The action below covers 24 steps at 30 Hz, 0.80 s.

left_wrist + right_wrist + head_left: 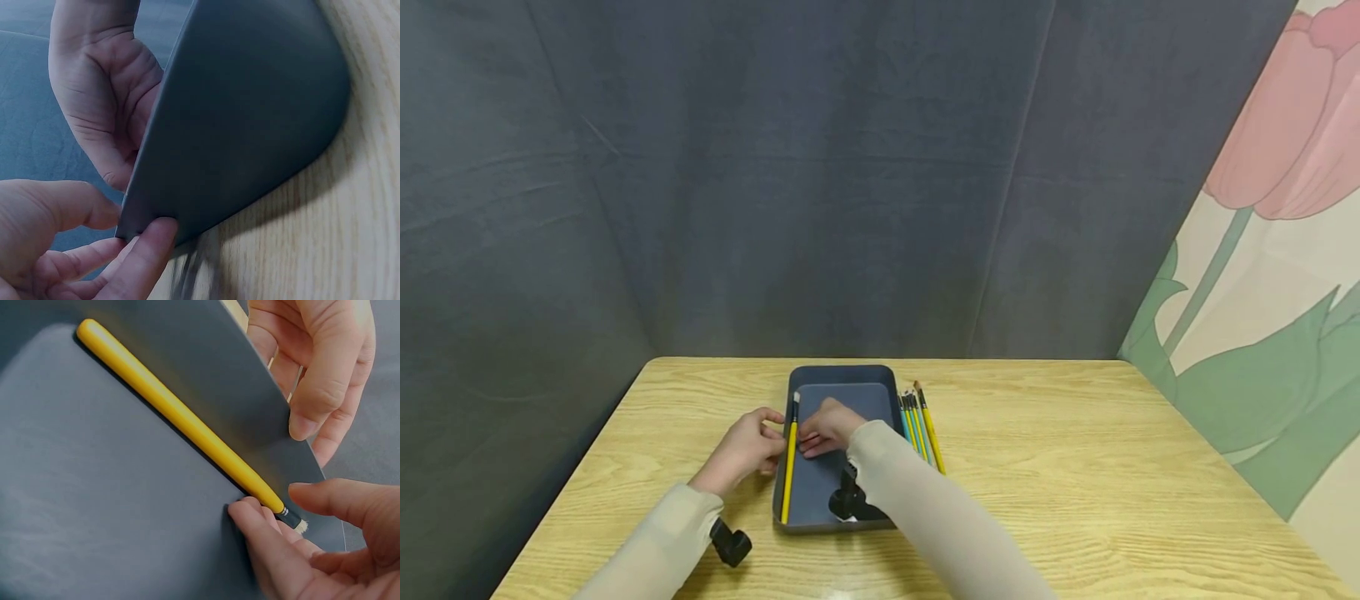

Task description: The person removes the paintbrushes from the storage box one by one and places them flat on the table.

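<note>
One yellow-handled paintbrush [789, 467] lies along the left inside wall of one dark grey plastic tray [820, 500] on the pale wooden table [1075, 500]. The right hand [829, 427] pinches its bristle end. The left hand [743, 448] grips the tray's rim at nine o'clock. About five more brushes [919, 427] lie at three o'clock.

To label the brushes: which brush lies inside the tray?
The single yellow brush along the tray's left wall, under the right hand. The other brushes lie outside on the table.

Both hands [747, 446] [829, 427] close together, fingers curled (right seemingly pinching)
</note>
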Each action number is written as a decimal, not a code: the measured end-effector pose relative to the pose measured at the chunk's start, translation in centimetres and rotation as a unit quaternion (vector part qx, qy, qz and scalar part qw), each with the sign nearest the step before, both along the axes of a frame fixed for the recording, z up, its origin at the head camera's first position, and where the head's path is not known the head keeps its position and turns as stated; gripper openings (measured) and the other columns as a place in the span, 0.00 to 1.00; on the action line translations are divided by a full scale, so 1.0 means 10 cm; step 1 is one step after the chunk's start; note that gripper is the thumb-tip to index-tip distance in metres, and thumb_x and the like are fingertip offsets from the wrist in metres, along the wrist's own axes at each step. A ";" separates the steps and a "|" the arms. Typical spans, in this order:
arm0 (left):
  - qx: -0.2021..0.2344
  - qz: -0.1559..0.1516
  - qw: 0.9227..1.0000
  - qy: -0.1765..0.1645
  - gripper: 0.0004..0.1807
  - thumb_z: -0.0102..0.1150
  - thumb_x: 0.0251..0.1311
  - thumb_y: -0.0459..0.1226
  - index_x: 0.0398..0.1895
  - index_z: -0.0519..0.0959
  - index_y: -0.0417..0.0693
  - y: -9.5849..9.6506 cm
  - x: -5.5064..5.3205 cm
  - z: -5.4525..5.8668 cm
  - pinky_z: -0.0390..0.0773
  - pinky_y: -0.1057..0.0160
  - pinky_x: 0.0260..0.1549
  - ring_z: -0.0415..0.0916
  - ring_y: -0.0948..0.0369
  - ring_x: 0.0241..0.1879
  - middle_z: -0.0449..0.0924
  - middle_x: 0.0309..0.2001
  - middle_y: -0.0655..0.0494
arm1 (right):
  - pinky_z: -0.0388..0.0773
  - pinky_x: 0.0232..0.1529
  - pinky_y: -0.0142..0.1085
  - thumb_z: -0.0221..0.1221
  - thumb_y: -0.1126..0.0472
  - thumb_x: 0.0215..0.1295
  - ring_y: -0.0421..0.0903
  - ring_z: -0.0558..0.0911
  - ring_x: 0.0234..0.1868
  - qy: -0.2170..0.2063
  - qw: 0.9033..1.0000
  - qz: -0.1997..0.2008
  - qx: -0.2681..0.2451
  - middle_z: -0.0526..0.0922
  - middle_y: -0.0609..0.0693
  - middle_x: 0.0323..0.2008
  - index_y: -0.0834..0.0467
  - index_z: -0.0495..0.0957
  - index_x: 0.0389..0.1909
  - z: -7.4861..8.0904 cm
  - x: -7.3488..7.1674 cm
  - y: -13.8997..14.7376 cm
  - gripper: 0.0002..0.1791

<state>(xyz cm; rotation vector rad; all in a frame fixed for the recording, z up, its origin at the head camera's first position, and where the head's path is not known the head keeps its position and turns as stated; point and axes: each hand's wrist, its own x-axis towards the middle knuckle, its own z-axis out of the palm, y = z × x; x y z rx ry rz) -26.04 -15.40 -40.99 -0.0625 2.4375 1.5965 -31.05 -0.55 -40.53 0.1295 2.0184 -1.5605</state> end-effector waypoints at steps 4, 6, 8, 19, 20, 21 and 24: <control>-0.001 -0.001 1.000 0.000 0.23 0.54 0.58 0.25 0.58 0.67 0.31 0.00 0.00 0.00 0.83 0.55 0.28 0.79 0.56 0.29 0.77 0.38 0.40 | 0.84 0.42 0.44 0.59 0.75 0.57 0.47 0.82 0.26 -0.002 1.000 -0.002 0.004 0.84 0.64 0.34 0.70 0.75 0.32 0.00 -0.01 -0.02 0.03; -0.003 -0.003 1.000 0.000 0.23 0.54 0.58 0.25 0.58 0.67 0.31 -0.01 0.00 0.00 0.83 0.55 0.28 0.80 0.56 0.29 0.77 0.38 0.40 | 0.84 0.42 0.44 0.59 0.75 0.58 0.48 0.83 0.27 -0.002 1.000 -0.002 0.006 0.84 0.66 0.37 0.72 0.77 0.32 0.01 -0.01 -0.03 0.03; -0.006 -0.005 1.000 0.001 0.23 0.54 0.58 0.25 0.58 0.67 0.31 -0.01 0.00 0.00 0.83 0.55 0.28 0.80 0.57 0.29 0.77 0.39 0.40 | 0.84 0.42 0.44 0.59 0.76 0.58 0.49 0.84 0.28 -0.002 1.000 -0.002 0.008 0.85 0.67 0.38 0.73 0.79 0.32 0.01 0.00 -0.04 0.03; -0.005 -0.004 1.000 -0.002 0.23 0.55 0.58 0.25 0.58 0.67 0.31 -0.01 -0.01 0.01 0.83 0.55 0.29 0.79 0.56 0.30 0.76 0.38 0.40 | 0.84 0.43 0.44 0.58 0.75 0.59 0.46 0.81 0.24 -0.009 1.000 -0.010 0.006 0.85 0.63 0.32 0.73 0.80 0.35 0.02 0.02 -0.06 0.05; -0.004 -0.004 1.000 -0.003 0.23 0.55 0.58 0.25 0.58 0.67 0.31 -0.01 -0.01 0.00 0.83 0.55 0.28 0.79 0.56 0.30 0.76 0.38 0.40 | 0.84 0.43 0.44 0.58 0.76 0.59 0.46 0.81 0.24 -0.010 1.000 -0.011 0.004 0.85 0.63 0.32 0.74 0.80 0.36 0.02 0.02 -0.07 0.06; -0.004 -0.004 1.000 -0.002 0.23 0.55 0.58 0.25 0.58 0.67 0.31 -0.01 -0.01 0.00 0.83 0.55 0.28 0.79 0.56 0.29 0.76 0.38 0.41 | 0.84 0.43 0.44 0.58 0.76 0.58 0.46 0.81 0.24 -0.010 1.000 -0.013 0.003 0.85 0.64 0.33 0.74 0.80 0.36 0.03 0.02 -0.07 0.06; -0.002 -0.005 1.000 0.000 0.23 0.54 0.58 0.24 0.58 0.67 0.30 -0.01 -0.01 0.00 0.83 0.55 0.28 0.79 0.56 0.29 0.77 0.37 0.41 | 0.84 0.43 0.44 0.58 0.76 0.59 0.47 0.82 0.25 -0.007 1.000 -0.014 0.007 0.85 0.64 0.34 0.74 0.80 0.35 0.02 0.02 -0.08 0.05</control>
